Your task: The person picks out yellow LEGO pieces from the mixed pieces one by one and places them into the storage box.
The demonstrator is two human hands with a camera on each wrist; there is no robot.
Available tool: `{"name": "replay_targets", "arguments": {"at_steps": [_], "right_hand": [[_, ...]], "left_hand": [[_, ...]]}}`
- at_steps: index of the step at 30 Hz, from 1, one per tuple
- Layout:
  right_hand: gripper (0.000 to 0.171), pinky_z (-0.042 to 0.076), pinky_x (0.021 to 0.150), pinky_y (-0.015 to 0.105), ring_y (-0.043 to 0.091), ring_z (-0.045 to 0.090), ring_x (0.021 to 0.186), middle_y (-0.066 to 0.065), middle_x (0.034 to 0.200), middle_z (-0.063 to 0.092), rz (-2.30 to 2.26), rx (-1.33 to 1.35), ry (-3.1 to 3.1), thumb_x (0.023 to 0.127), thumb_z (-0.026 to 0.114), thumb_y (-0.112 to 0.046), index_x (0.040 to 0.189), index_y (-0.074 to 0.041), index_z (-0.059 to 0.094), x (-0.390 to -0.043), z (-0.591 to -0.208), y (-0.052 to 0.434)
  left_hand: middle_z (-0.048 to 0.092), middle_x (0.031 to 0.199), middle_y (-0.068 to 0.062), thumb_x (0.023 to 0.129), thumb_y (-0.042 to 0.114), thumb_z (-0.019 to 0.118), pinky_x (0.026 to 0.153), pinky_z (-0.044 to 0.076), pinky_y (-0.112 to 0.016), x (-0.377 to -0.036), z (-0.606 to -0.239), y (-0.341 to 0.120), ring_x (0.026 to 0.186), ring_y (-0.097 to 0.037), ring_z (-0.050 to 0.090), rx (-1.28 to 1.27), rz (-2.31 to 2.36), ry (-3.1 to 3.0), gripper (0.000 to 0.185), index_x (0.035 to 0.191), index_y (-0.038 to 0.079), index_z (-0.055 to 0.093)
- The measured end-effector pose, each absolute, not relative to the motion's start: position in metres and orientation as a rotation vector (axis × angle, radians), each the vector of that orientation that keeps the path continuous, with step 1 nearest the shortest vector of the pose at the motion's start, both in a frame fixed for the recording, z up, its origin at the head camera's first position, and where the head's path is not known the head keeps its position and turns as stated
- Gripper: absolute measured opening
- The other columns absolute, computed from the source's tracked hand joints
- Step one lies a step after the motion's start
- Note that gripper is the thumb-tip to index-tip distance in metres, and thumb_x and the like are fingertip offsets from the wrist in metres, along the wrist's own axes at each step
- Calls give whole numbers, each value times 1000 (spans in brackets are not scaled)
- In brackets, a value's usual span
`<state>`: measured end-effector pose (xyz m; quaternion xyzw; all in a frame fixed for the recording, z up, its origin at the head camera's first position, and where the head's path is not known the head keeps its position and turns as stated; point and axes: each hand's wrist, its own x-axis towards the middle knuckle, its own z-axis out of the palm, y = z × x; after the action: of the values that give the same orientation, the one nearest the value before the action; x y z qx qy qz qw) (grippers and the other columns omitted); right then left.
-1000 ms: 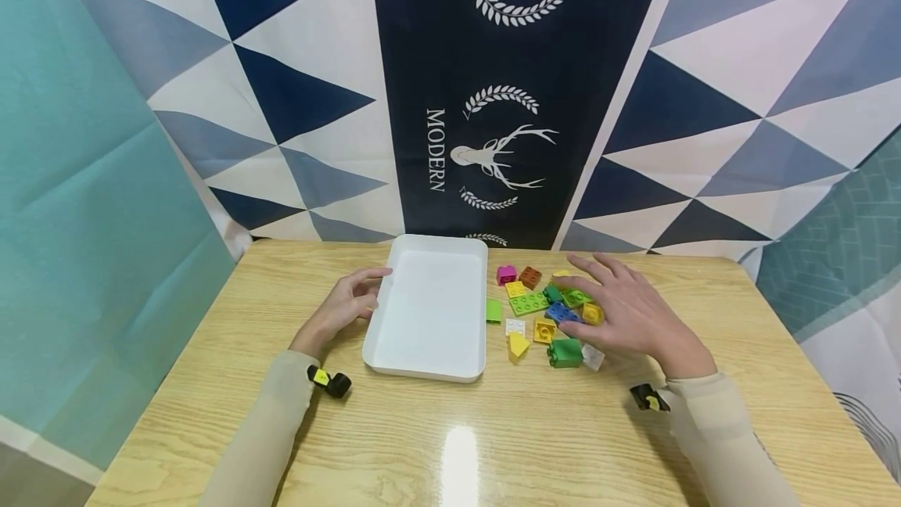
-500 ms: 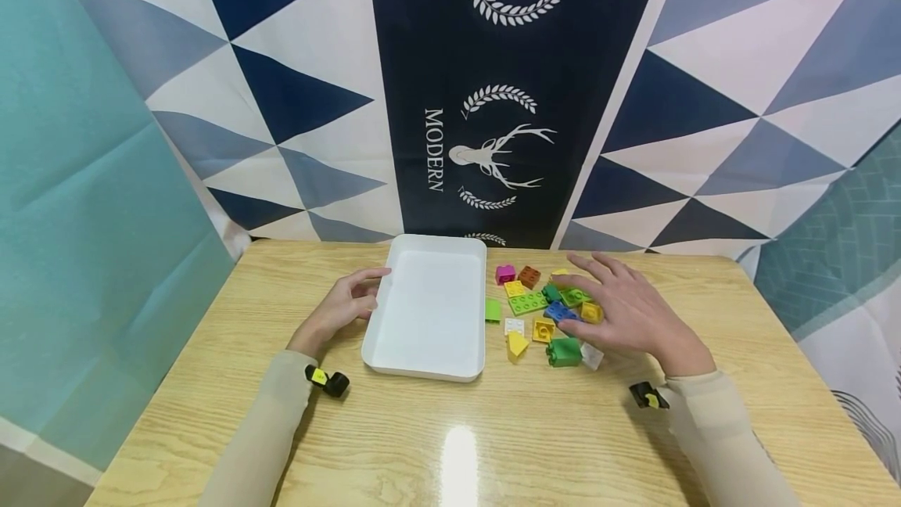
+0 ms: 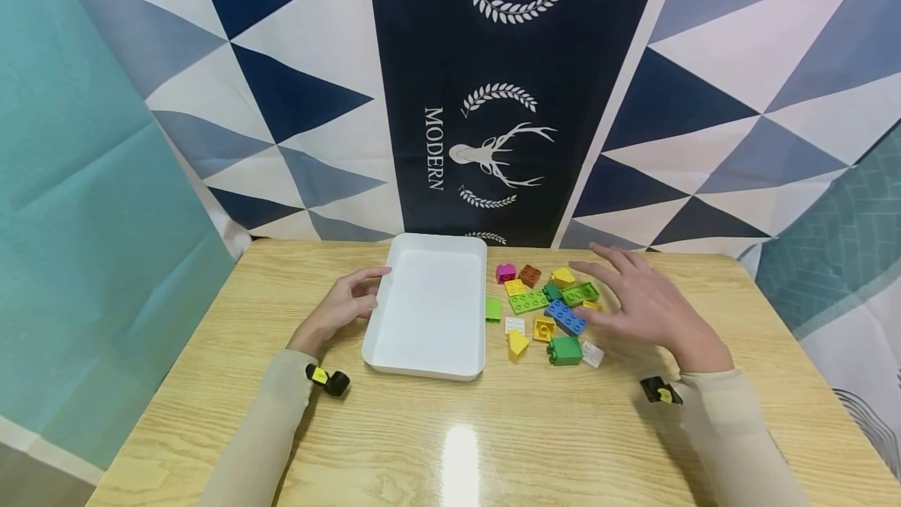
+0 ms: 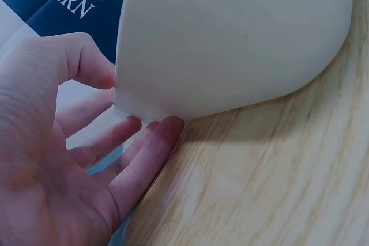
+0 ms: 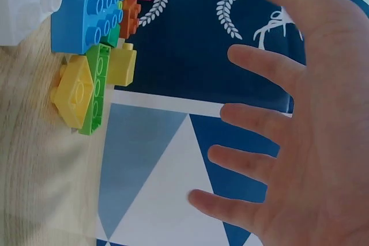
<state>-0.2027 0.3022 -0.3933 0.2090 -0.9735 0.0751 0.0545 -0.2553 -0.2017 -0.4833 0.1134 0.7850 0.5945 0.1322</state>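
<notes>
The white tray lies flat on the table. At its left side is my left hand, its fingertips touching the outer wall and edge. From the left wrist view, the thumb and several fingers of that hand reach the tray wall without visibly wrapping round it. My right hand hovers spread at the right of a group of toy building bricks, holding nothing. Its thumb partly covers a yellow brick beside a blue brick. The right wrist view has the spread fingers apart from the blue brick.
Bricks lie right of the tray: magenta, brown, long green, dark green, yellow wedge and white. A patterned cloth hangs behind the wooden table.
My right hand has shifted right and slightly away from the bricks, uncovering more of the blue, green and yellow ones. My left hand and the tray stay in place.
</notes>
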Motion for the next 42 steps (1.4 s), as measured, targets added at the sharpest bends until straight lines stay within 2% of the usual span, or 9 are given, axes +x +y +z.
{"name": "replay_targets", "arguments": {"at_steps": [5, 9, 17, 25, 33, 42], "right_hand": [[72, 53, 107, 83, 54, 47, 152, 25, 175, 47, 262, 650, -2969, 96, 82, -45, 161, -23, 62, -204, -395, 303], [68, 54, 106, 81, 52, 49, 147, 25, 165, 55, 267, 648, -2985, 94, 84, -32, 158, -22, 65, -205, -396, 303], [64, 60, 93, 68, 47, 50, 128, 27, 143, 59, 357, 670, -3017, 89, 86, -17, 150, -19, 71, -207, -402, 305], [60, 60, 94, 62, 42, 61, 116, 31, 139, 62, 373, 668, -3091, 87, 89, -15, 145, -17, 74, -211, -409, 305], [61, 61, 92, 60, 38, 62, 110, 31, 138, 60, 397, 649, -3157, 86, 90, -16, 145, -17, 72, -210, -414, 308], [52, 59, 87, 53, 34, 61, 106, 28, 133, 62, 389, 699, -3139, 85, 89, -12, 135, -20, 76, -212, -418, 307]], "left_hand": [[53, 165, -34, 96, 1, 57, 85, 65, -24, -255, -484, -201, 138, -40, 68, 328, 1729, 2274, 74, 170, 3, 48], [51, 167, -33, 96, 1, 57, 85, 65, -24, -255, -484, -202, 140, -42, 67, 326, 1730, 2273, 74, 170, 3, 48], [55, 165, -35, 95, 1, 57, 84, 64, -23, -254, -483, -203, 136, -37, 69, 323, 1723, 2285, 75, 170, 3, 48], [54, 166, -34, 95, 1, 58, 84, 64, -23, -253, -483, -202, 137, -36, 68, 325, 1732, 2280, 75, 169, 3, 48], [56, 164, -34, 96, 3, 58, 86, 65, -24, -253, -483, -201, 135, -34, 68, 326, 1722, 2283, 73, 169, 4, 49], [55, 166, -31, 96, 3, 57, 87, 65, -24, -253, -483, -203, 142, -41, 65, 316, 1718, 2295, 73, 169, 6, 50]]}}
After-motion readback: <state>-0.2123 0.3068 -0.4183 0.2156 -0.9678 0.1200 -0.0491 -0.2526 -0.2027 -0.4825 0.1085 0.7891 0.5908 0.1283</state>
